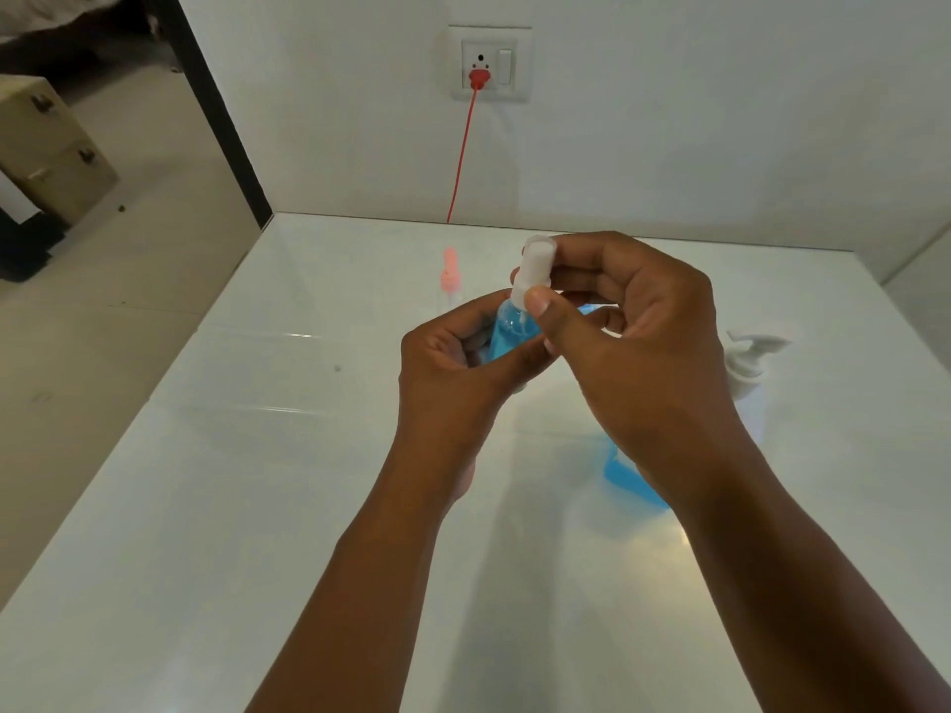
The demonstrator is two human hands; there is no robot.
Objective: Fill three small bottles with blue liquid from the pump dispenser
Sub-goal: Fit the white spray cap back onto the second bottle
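My left hand [458, 373] grips a small clear bottle [507, 326] filled with blue liquid, held above the white table [257, 455]. My right hand [633, 331] pinches that bottle's white spray cap [535, 265] between thumb and fingers. Behind my hands a second small bottle with a pink cap [449, 272] stands upright on the table. The pump dispenser [746, 362], with a white pump head and blue liquid in its clear body, stands to the right, partly hidden behind my right forearm. A third small bottle is not visible.
The table butts against a white wall with a socket [489, 64]; a red plug and cable [463, 156] run down behind the table's far edge. To the left the table ends over the floor, where a beige drawer unit [51, 146] stands.
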